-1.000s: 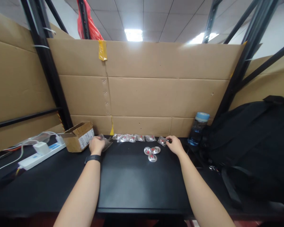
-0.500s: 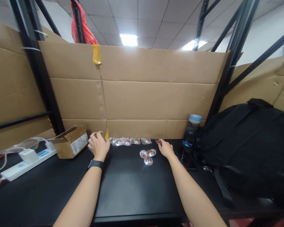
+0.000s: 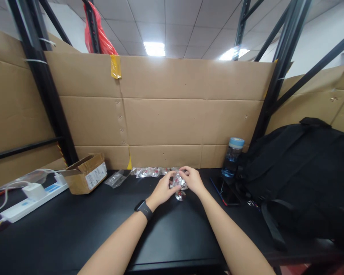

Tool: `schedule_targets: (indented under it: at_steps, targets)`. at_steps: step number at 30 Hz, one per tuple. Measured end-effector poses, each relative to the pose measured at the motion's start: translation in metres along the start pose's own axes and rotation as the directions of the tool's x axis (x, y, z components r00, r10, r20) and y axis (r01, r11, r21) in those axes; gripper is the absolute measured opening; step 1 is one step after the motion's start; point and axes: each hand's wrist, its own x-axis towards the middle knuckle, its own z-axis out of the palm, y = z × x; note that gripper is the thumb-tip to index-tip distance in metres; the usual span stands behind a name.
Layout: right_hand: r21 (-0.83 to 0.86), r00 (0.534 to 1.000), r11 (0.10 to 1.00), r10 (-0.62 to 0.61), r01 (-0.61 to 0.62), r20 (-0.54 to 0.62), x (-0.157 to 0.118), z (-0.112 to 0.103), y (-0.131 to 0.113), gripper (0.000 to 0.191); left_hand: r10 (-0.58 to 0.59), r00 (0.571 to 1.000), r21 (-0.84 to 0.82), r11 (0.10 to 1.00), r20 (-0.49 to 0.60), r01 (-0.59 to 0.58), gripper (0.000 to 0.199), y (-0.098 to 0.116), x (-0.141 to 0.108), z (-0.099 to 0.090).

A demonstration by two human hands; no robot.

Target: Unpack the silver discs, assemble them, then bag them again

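Observation:
My left hand (image 3: 164, 188) and my right hand (image 3: 191, 180) meet over the middle of the black table. Between their fingers is a small clear plastic bag (image 3: 179, 179), crinkled and shiny; both hands are closed at its edges. Whether anything is inside it I cannot make out. Just below the fingers lies a round silver disc (image 3: 180, 196) with a red centre, and other discs are mostly hidden behind the hands. Behind them, a row of bagged discs (image 3: 147, 172) runs along the cardboard wall. Flat clear bags (image 3: 116, 178) lie to the left.
An open cardboard box (image 3: 87, 173) and a white power strip (image 3: 31, 201) with a plugged-in charger are at left. On the right are a phone (image 3: 226, 191), a blue-capped water bottle (image 3: 232, 157) and a black backpack (image 3: 301, 179). Cardboard panels (image 3: 163, 122) close off the back.
My left hand has moved right from the flat bags, and my right hand has moved left from beside the phone. They now meet over the discs with a clear bag between them.

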Motion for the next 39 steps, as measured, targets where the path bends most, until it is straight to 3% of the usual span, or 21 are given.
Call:
schedule_targets:
  at_steps: [2, 5, 8, 14, 19, 22, 25, 28, 31, 35, 39]
  targets:
    - [0.084, 0.998, 0.996, -0.011, 0.005, 0.067, -0.003, 0.002, -0.007, 0.030, -0.029, 0.999, -0.048, 0.998, -0.015, 0.028, 0.057, -0.002, 0.000, 0.001]
    - [0.229, 0.985, 0.973, -0.013, -0.027, 0.171, -0.006, 0.000, -0.009, 0.050, -0.093, 0.996, -0.133, 0.987, -0.007, 0.091, 0.053, -0.010, 0.002, -0.008]
    - [0.273, 0.980, 0.961, -0.004, -0.051, 0.197, -0.005, -0.006, -0.005, 0.061, -0.140, 0.990, -0.144, 0.980, -0.013, 0.136, 0.044, -0.018, 0.003, -0.018]
    - [0.118, 0.999, 0.993, -0.023, 0.018, 0.038, 0.001, -0.019, -0.006, 0.028, -0.139, 0.990, 0.000, 0.990, -0.031, 0.139, 0.040, -0.027, 0.003, -0.020]
    - [0.079, 0.984, 0.991, -0.090, 0.103, -0.154, 0.004, -0.024, -0.008, 0.023, -0.118, 0.993, 0.045, 0.992, -0.004, 0.118, 0.035, -0.025, 0.002, -0.015]
    - [0.137, 0.974, 0.982, -0.097, 0.127, -0.204, 0.005, -0.024, -0.010, 0.022, -0.062, 0.994, 0.093, 0.993, -0.092, 0.070, 0.038, -0.018, 0.003, -0.016]
    - [0.225, 0.988, 0.965, -0.120, 0.139, -0.094, 0.004, -0.022, -0.014, 0.024, -0.042, 0.984, 0.047, 0.998, -0.171, 0.050, 0.050, -0.010, 0.004, -0.015]
    - [0.319, 0.994, 0.943, -0.105, 0.092, 0.026, 0.002, -0.018, -0.020, 0.025, -0.121, 0.991, -0.210, 0.972, -0.064, 0.105, 0.062, -0.005, 0.006, -0.013]
    - [0.419, 0.998, 0.908, -0.025, 0.002, 0.050, -0.001, -0.011, -0.021, 0.033, -0.168, 0.986, -0.373, 0.914, 0.005, 0.157, 0.069, -0.004, 0.007, -0.011]
    - [0.427, 0.995, 0.903, 0.008, -0.050, 0.099, -0.006, -0.002, -0.016, 0.073, -0.233, 0.968, -0.417, 0.892, -0.094, 0.175, 0.068, -0.004, 0.007, -0.014]
    - [0.423, 0.992, 0.904, 0.014, -0.066, 0.124, -0.008, 0.005, -0.011, 0.070, -0.247, 0.964, -0.429, 0.884, -0.097, 0.183, 0.062, -0.004, 0.009, -0.018]
